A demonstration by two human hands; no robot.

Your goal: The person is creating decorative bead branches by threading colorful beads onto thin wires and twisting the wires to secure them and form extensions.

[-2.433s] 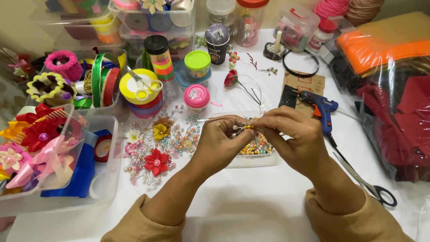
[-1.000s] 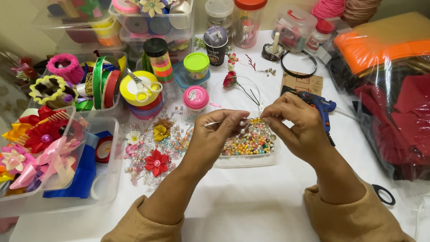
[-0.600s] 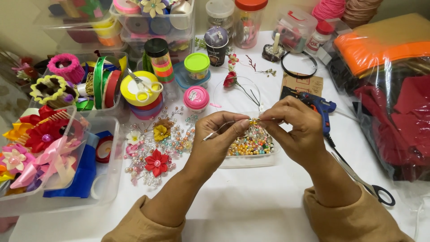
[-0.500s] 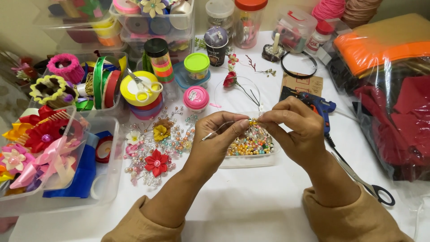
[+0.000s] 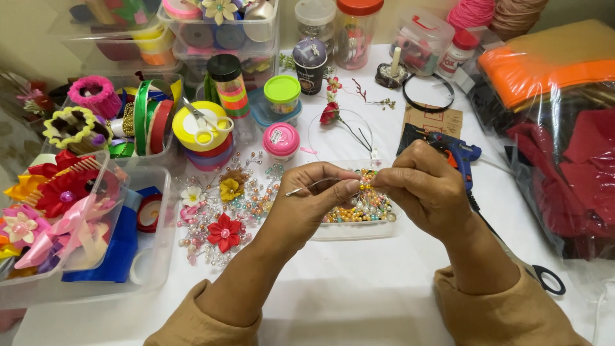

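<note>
1. Bins first: far left there's a clear plastic bin (image 5: 138, 269) stuffed with ribbon flowers, sitting on the white worktop (image 5: 359, 301).
2. Next over, a red fabric flower (image 5: 225, 232) lies among little beaded sprigs.
3. Left hand (image 5: 307, 208) has its fingers pinched tight on a thin silver wire (image 5: 314, 186), whose free end pokes out to the left.
4. Right under both hands is a shallow clear tray of mixed beads (image 5: 362, 208).
5. Right hand (image 5: 426, 189) is closed too, fingers pinching the other end of that wire, with a few small beads right at the pinch.
6. Just behind it lies a blue glue gun (image 5: 456, 152), near red felt in plastic.
</note>
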